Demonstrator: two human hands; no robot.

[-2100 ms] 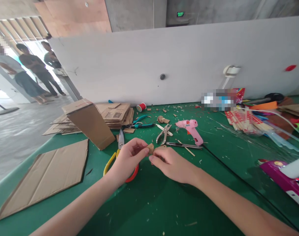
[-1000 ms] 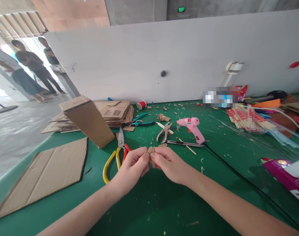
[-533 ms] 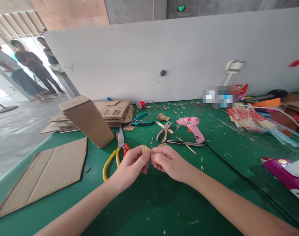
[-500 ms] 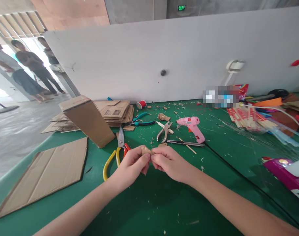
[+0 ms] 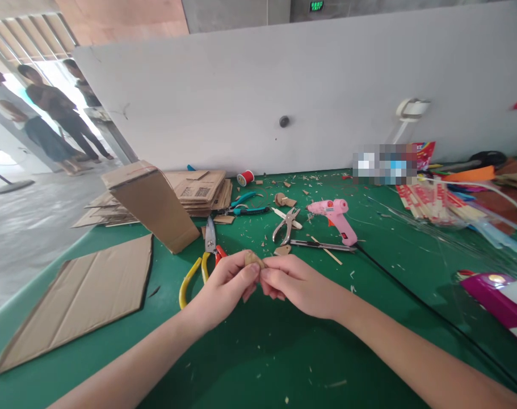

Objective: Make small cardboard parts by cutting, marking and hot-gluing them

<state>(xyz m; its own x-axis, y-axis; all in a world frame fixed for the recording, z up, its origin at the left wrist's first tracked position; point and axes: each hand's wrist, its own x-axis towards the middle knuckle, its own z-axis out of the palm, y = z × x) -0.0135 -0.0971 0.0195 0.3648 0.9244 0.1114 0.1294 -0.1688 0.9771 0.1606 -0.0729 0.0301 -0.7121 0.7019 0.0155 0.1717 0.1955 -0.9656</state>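
Observation:
Both hands meet over the green table (image 5: 262,352) and pinch one small brown cardboard piece (image 5: 252,259). My left hand (image 5: 225,287) holds it between thumb and fingertips from the left. My right hand (image 5: 301,284) grips its right end, fingers curled closed. The piece is held a little above the table. Yellow- and red-handled shears (image 5: 202,262) lie just behind my left hand. A small cardboard scrap (image 5: 282,250) lies on the table just beyond my right hand.
Flat cardboard sheet (image 5: 83,295) at left, a leaning cardboard box (image 5: 156,204) and stacked cardboard (image 5: 198,190) behind it. Pliers (image 5: 286,221), a craft knife (image 5: 322,245), pink glue gun (image 5: 337,216) with black cord, red thread spool (image 5: 245,178). Packets of sticks (image 5: 437,204) at right. People stand far left.
My hands have stayed together on the cardboard piece, turning it slightly between the fingertips. The view has tipped down a little.

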